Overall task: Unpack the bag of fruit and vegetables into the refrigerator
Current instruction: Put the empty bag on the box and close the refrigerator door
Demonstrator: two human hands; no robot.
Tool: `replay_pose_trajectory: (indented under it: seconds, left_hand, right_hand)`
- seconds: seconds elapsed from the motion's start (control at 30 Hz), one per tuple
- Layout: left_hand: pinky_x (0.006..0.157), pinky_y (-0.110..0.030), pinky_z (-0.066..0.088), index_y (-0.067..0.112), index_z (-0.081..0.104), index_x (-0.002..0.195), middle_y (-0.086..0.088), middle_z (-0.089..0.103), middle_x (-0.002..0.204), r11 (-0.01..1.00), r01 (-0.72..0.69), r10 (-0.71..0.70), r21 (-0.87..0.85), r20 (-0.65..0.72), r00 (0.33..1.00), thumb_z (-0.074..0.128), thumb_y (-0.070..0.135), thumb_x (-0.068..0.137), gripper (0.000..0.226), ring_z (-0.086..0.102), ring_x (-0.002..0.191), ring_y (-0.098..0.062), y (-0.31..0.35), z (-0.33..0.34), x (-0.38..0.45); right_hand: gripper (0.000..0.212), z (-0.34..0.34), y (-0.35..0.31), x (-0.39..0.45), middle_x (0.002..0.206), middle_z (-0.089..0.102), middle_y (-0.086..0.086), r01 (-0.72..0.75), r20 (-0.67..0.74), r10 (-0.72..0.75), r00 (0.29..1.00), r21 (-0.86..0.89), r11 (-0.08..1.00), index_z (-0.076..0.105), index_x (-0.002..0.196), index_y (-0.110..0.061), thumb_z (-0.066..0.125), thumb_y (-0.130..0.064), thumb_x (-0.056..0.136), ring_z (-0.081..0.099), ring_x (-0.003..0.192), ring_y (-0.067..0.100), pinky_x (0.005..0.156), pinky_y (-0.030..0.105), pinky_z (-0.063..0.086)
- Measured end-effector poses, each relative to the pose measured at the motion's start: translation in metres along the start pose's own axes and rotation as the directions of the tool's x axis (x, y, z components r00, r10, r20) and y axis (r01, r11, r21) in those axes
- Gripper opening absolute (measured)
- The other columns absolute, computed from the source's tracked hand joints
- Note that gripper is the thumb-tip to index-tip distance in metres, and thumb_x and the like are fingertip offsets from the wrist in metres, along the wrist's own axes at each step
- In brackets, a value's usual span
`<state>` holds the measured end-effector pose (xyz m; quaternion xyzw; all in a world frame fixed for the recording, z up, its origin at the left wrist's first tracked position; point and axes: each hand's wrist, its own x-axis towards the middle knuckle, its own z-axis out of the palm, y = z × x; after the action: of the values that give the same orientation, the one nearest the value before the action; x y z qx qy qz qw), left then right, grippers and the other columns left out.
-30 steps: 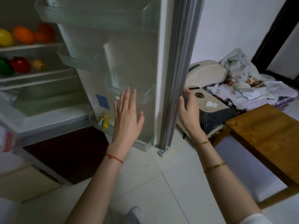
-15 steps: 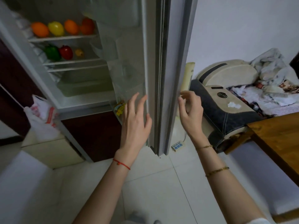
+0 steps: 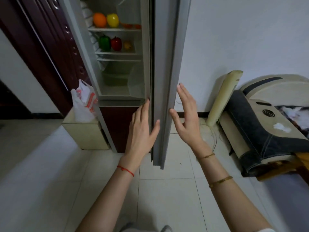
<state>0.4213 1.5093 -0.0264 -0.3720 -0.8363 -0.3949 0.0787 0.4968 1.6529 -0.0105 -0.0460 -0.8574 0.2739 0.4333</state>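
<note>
The refrigerator door stands edge-on in front of me, partly swung in. My left hand lies flat against its inner side, fingers apart, thumb on the edge. My right hand is open at the outer side, thumb touching the edge. Through the gap I see an orange and a yellow pepper on the upper shelf, and a green pepper, a red pepper and a small yellow fruit on the shelf below. A white plastic bag sits left of the refrigerator.
A cream low box bears the bag. A dark red door stands to the left. At the right are a cream cushion leaning on the wall and a dark-and-cream padded seat. White floor tiles lie below.
The refrigerator door has swung further toward shut, narrowing the view of the shelves. Both hands moved with it, and my view shifted left and back.
</note>
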Motion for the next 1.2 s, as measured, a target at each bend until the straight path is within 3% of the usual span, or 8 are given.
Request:
replay_pose_trajectory:
  seconds: [0.1,0.2,0.3,0.47,0.77,0.93,1.07,1.2]
  left_hand:
    - [0.112,-0.027,0.003,0.025,0.003,0.156,0.002,0.012,0.164,0.999,0.035,-0.035,-0.01,0.003,0.999,0.047,0.045,0.098,0.075,0.01,0.149,-0.012,-0.021,-0.016,-0.001]
    - [0.114,-0.029,0.011,0.029,-0.004,0.156,0.004,0.009,0.165,0.998,0.054,-0.054,-0.039,0.016,0.998,0.047,0.051,0.096,0.082,0.004,0.14,0.001,-0.045,-0.034,0.0]
    - [0.118,-0.04,0.021,0.031,-0.008,0.155,0.001,0.012,0.164,0.996,0.077,-0.076,-0.037,0.039,0.996,0.051,0.053,0.094,0.088,0.013,0.149,-0.011,-0.07,-0.052,0.006]
    - [0.118,-0.046,0.03,0.031,-0.004,0.155,0.0,0.01,0.165,0.996,0.088,-0.087,-0.006,0.061,0.994,0.054,0.051,0.091,0.088,0.018,0.15,-0.017,-0.123,-0.086,0.021]
    - [0.113,-0.023,0.012,0.022,0.007,0.156,0.001,0.007,0.165,0.999,-0.01,0.007,0.043,0.067,0.998,0.052,0.041,0.097,0.077,0.003,0.137,0.005,-0.214,-0.133,0.057]
    - [0.114,-0.022,0.01,0.016,0.013,0.156,-0.003,0.009,0.165,0.999,0.043,-0.043,0.011,0.091,0.995,0.051,0.035,0.098,0.072,0.011,0.15,-0.014,-0.259,-0.147,0.087]
    - [0.122,-0.038,0.021,0.021,0.014,0.156,-0.001,0.017,0.163,0.992,0.105,-0.095,-0.076,0.123,0.988,0.052,0.035,0.097,0.071,0.017,0.15,-0.015,-0.297,-0.153,0.118]
    - [0.116,-0.045,0.035,0.029,0.009,0.155,0.004,0.03,0.159,0.981,0.138,-0.124,-0.139,0.103,0.987,0.052,0.035,0.095,0.074,0.032,0.145,-0.014,-0.329,-0.161,0.149]
  right_hand:
    - [0.062,0.027,-0.014,0.008,0.158,0.029,0.009,0.019,0.025,-0.019,1.0,0.028,0.999,0.032,0.149,-0.002,0.06,-0.015,0.096,0.024,0.148,0.018,0.119,0.047,0.026]
    - [0.064,0.058,-0.029,0.019,0.159,0.027,0.01,0.021,0.046,-0.024,0.999,0.06,0.998,0.031,0.15,-0.002,0.062,-0.017,0.095,0.023,0.148,0.017,0.121,0.04,0.024]
    - [0.066,0.088,-0.045,0.028,0.16,0.025,0.011,0.004,0.051,-0.009,0.999,0.093,0.996,0.03,0.15,-0.002,0.062,-0.019,0.095,0.022,0.149,0.014,0.122,0.03,0.02]
    - [0.063,0.145,-0.065,0.046,0.16,0.024,0.009,0.023,0.047,-0.028,0.999,0.101,0.995,0.029,0.15,-0.002,0.059,-0.018,0.096,0.022,0.149,0.016,0.121,0.041,0.025]
    - [0.062,0.24,-0.086,0.085,0.162,0.02,0.005,0.027,0.048,-0.03,0.998,0.061,0.998,0.025,0.152,-0.004,0.055,-0.017,0.099,0.019,0.15,0.016,0.122,0.042,0.024]
    - [0.062,0.282,-0.084,0.112,0.163,0.016,0.004,0.008,0.111,-0.011,0.994,0.031,0.999,0.023,0.154,-0.008,0.052,-0.02,0.101,0.015,0.151,0.018,0.121,0.048,0.023]
    - [0.061,0.312,-0.08,0.137,0.164,0.014,0.003,0.021,0.166,-0.025,0.986,0.024,0.999,0.022,0.154,-0.01,0.051,-0.022,0.102,0.013,0.152,0.018,0.121,0.048,0.022]
    - [0.06,0.344,-0.074,0.16,0.164,0.012,0.001,0.015,0.185,-0.016,0.983,0.006,1.0,0.021,0.155,-0.012,0.048,-0.023,0.103,0.011,0.152,0.015,0.123,0.043,0.019]
